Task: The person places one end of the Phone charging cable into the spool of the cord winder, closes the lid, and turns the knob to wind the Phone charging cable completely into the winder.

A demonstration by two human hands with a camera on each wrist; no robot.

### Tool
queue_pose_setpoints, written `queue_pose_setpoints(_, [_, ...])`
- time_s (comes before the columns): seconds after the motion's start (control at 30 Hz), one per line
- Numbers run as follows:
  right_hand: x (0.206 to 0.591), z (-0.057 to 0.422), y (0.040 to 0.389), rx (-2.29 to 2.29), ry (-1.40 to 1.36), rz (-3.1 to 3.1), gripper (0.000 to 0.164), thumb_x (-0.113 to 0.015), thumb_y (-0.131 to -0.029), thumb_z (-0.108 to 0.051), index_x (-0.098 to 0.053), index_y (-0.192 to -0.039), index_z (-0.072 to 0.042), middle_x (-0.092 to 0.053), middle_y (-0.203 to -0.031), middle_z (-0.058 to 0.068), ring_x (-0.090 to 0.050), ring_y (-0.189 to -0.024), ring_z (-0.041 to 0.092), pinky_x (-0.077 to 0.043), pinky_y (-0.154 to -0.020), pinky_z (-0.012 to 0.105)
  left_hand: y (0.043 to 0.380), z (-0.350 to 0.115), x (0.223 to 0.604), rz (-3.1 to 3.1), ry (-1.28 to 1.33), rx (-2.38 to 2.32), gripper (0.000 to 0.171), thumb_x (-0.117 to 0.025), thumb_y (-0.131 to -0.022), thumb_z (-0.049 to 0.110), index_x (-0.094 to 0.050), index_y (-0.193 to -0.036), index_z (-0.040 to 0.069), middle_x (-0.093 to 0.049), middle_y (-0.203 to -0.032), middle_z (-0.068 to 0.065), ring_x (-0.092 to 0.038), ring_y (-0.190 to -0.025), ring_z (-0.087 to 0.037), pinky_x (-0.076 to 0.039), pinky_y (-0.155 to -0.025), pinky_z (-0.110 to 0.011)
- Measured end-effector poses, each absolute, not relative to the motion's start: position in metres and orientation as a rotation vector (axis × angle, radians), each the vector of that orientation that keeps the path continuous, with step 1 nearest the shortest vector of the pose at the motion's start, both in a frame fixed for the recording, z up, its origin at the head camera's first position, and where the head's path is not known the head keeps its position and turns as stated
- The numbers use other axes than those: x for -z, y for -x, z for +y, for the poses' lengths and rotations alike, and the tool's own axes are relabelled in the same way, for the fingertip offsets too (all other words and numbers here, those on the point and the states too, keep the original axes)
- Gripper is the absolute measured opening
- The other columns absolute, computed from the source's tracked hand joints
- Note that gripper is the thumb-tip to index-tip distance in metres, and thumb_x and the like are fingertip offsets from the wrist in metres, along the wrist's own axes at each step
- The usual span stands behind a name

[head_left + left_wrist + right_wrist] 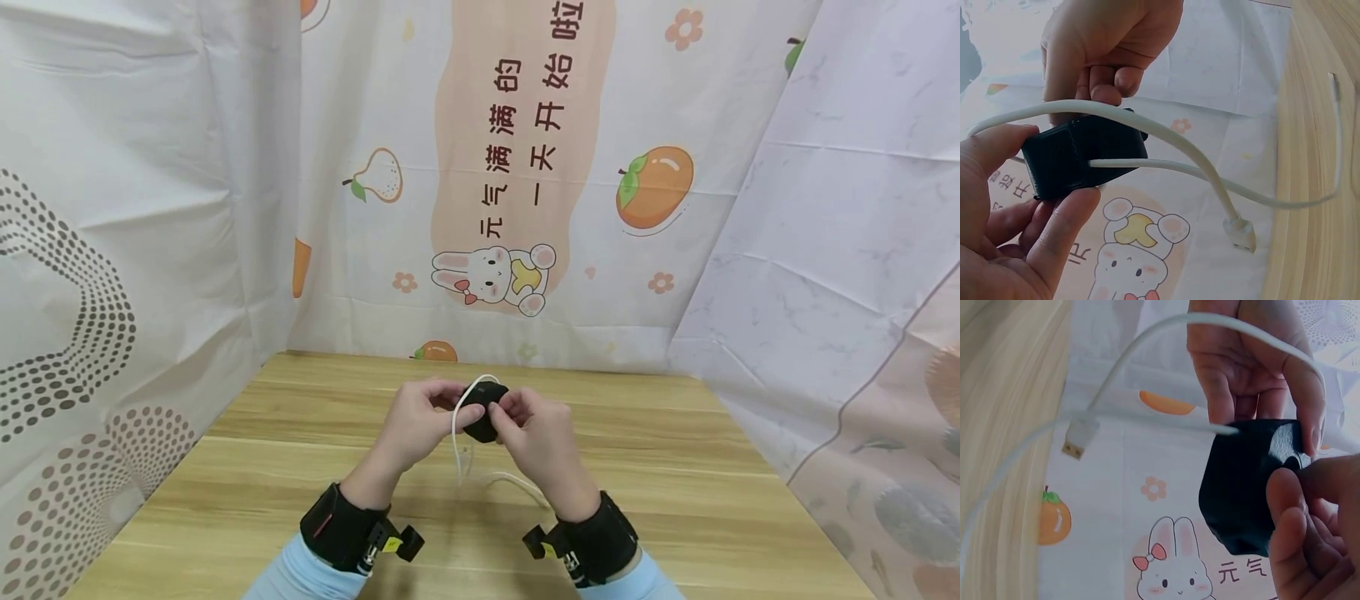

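A small black blocky object (482, 427) with angled faces is held up above the table between both hands. My left hand (422, 423) grips one side of it, thumb and fingers on its edges in the left wrist view. My right hand (546, 429) pinches the opposite side, with thumb and fingertips near a small knob-like part in the right wrist view. A white USB cable (1172, 134) loops over the object and the left thumb; one stretch of it comes out of the black object's face. Its USB plug (1079, 439) dangles free beside the object.
The wooden table (645, 467) spreads below the hands. Printed curtains enclose it, with a back curtain (360, 267) and side curtains (150, 250) at left and right. Black wrist straps with small cameras (408, 543) sit on both wrists. The cable's far end (1335, 87) hangs toward the table.
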State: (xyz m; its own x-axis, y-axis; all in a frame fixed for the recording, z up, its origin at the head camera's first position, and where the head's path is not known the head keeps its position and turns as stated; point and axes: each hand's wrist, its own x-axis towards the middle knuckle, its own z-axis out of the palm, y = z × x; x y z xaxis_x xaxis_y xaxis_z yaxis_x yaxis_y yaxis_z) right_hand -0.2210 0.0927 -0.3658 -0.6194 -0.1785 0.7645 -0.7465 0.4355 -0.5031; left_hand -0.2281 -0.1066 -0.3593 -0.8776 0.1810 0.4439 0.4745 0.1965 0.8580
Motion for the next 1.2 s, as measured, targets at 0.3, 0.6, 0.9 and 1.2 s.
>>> queue_pose_setpoints(0.3, [0.365, 0.087, 0.219, -1.623, -0.616, -2.079, 0.010, -0.070, -0.091, 0.008, -0.063, -0.090, 0.000, -0.067, -0.064, 0.005, -0.064, -0.048, 0.017, -0.054, -0.043, 0.036, 0.227, -0.103, 0.361, -2.201, 0.638, 1.630, 0.022, -0.088, -0.082, 0.021, -0.080, -0.102, 0.014, -0.070, -0.094, 0.004, -0.068, -0.084, -0.017, -0.054, -0.072, -0.035])
queue_pose_setpoints(0.6, [0.365, 0.086, 0.222, -2.032, -0.425, -2.028, 0.006, -0.062, -0.092, 0.009, -0.058, -0.093, 0.005, -0.067, -0.068, 0.018, -0.067, -0.053, 0.026, -0.056, -0.047, 0.036, 0.225, -0.099, 0.363, -2.144, 0.676, 1.523, 0.023, -0.089, -0.081, 0.020, -0.080, -0.101, 0.012, -0.069, -0.091, 0.005, -0.067, -0.082, -0.013, -0.054, -0.069, -0.033])
queue_pose_setpoints(0.9, [0.365, 0.085, 0.223, -2.019, -0.461, -2.024, 0.012, -0.067, -0.091, 0.009, -0.055, -0.092, 0.006, -0.066, -0.069, 0.019, -0.068, -0.054, 0.025, -0.057, -0.048, 0.036, 0.227, -0.100, 0.364, -2.145, 0.652, 1.489, 0.023, -0.088, -0.082, 0.020, -0.079, -0.101, 0.010, -0.069, -0.091, 0.006, -0.067, -0.082, -0.012, -0.054, -0.070, -0.033])
queue_pose_setpoints(1.2, [0.359, 0.089, 0.218, -1.824, -0.603, -2.086, 0.014, -0.072, -0.092, 0.003, -0.059, -0.088, 0.002, -0.068, -0.071, 0.015, -0.069, -0.058, 0.023, -0.057, -0.049, 0.040, 0.230, -0.109, 0.362, -2.165, 0.581, 1.506, 0.022, -0.087, -0.083, 0.021, -0.080, -0.100, 0.010, -0.069, -0.088, 0.003, -0.066, -0.080, -0.014, -0.053, -0.069, -0.034])
